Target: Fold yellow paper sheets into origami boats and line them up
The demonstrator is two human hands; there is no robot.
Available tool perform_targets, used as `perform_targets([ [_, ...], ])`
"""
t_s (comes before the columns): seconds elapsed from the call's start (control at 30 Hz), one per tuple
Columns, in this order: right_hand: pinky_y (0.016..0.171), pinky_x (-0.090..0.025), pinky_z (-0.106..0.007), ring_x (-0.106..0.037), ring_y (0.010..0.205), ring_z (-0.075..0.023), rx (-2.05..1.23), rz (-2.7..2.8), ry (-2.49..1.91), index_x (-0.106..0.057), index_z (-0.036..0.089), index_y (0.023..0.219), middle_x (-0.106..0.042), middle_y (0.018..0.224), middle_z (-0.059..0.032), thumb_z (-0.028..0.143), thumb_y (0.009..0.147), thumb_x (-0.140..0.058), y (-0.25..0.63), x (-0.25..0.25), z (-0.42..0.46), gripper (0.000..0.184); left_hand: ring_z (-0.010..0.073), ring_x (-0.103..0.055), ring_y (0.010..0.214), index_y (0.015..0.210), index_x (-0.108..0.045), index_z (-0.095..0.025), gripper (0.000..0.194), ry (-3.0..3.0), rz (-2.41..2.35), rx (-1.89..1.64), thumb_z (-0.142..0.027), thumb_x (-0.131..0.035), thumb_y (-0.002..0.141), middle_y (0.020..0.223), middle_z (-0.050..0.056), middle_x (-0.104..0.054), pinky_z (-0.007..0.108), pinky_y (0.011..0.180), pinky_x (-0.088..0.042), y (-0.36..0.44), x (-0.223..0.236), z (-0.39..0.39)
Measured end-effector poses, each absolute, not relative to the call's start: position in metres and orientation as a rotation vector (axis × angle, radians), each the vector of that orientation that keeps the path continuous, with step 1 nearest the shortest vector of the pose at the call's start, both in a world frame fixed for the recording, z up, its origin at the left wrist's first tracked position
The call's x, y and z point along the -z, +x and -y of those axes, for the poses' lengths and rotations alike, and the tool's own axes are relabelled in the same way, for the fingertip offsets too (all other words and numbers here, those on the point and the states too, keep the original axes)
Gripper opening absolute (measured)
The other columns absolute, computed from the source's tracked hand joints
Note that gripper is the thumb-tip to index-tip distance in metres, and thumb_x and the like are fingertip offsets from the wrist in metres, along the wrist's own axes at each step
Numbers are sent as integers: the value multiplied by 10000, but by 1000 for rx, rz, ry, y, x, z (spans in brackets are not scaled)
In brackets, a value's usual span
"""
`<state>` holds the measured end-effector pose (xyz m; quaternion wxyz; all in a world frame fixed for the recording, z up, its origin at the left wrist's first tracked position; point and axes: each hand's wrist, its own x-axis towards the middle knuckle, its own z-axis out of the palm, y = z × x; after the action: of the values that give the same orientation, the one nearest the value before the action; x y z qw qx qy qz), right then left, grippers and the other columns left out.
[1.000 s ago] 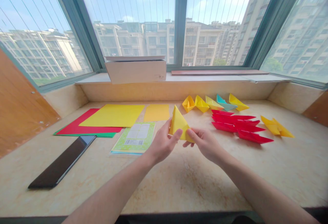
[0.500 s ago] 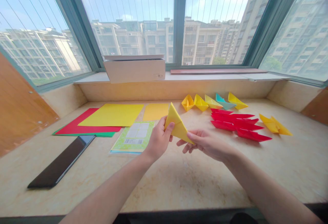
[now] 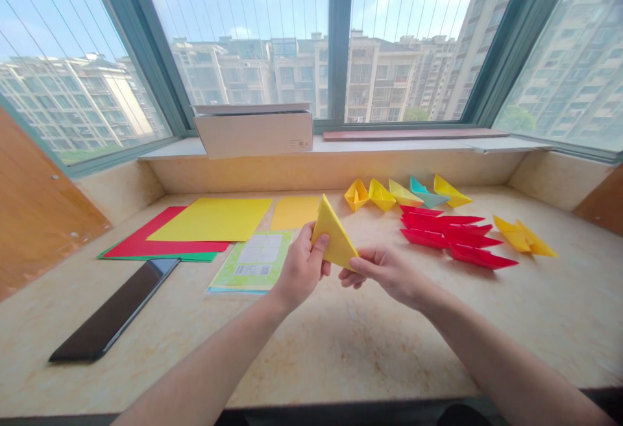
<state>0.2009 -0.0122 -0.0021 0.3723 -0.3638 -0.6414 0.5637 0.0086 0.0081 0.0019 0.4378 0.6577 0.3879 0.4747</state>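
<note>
A folded yellow paper triangle (image 3: 335,234) is held up over the stone ledge between my two hands. My left hand (image 3: 305,260) grips its left edge, thumb on the near face and fingers behind. At the lower right corner, my right hand (image 3: 382,271) pinches the paper between thumb and fingers. The fingertips behind the paper are hidden. To the right lie several red paper boats (image 3: 445,231) packed close together. Behind them stands a row with yellow paper boats (image 3: 382,195) and a teal paper boat (image 3: 428,193).
Left of my hands lie a yellow sheet (image 3: 214,218), a red sheet (image 3: 141,238), an orange-yellow sheet (image 3: 296,212) and a green-patterned paper packet (image 3: 253,263). A black phone (image 3: 117,312) rests nearer. A yellow folded paper piece (image 3: 525,238) sits far right; a white box (image 3: 254,134) stands on the sill.
My right hand has moved slightly left, and its fingers have drawn in under the triangle's lower corner. That corner now looks folded in, the triangle more compact. My left hand keeps its grip.
</note>
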Motion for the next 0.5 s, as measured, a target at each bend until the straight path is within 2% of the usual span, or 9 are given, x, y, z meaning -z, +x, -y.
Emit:
perform_targets([
  [0.2, 711, -567, -352, -744, 779, -229, -1290, 1632, -1070, -710, 133, 855, -769, 846, -113, 647, 864, -554, 194, 8, 13, 537, 90, -449, 379, 1024, -480, -189, 317, 1643, -1005, -1200, -500, -445, 971, 494, -76, -516, 179, 389, -340, 8, -1, -11],
  [0.33, 636, -556, -328, -747, 696, -215, -1391, 1609, -1104, -689, 124, 876, -768, 859, -131, 702, 880, -461, 191, 12, 11, 621, 87, -438, 373, 1036, -461, -188, 315, 1591, -985, -1256, -496, -434, 977, 496, -81, -512, 175, 375, -325, 8, -3, -14],
  [0.4, 587, -540, -302, -735, 637, -200, -1399, 1612, -1129, -670, 126, 863, -765, 808, -120, 704, 878, -461, 191, 14, 11, 615, 86, -440, 368, 1035, -464, -185, 323, 1580, -973, -1263, -501, -445, 971, 491, -83, -512, 174, 371, -319, 9, -2, -14],
  [0.5, 466, -469, -240, -667, 485, -156, -1255, 1680, -1235, -629, 150, 779, -712, 603, -58, 658, 920, -425, 192, 16, 14, 565, 86, -444, 366, 1030, -466, -184, 329, 1565, -962, -1265, -506, -455, 965, 488, -85, -516, 173, 370, -322, 10, 0, -15],
])
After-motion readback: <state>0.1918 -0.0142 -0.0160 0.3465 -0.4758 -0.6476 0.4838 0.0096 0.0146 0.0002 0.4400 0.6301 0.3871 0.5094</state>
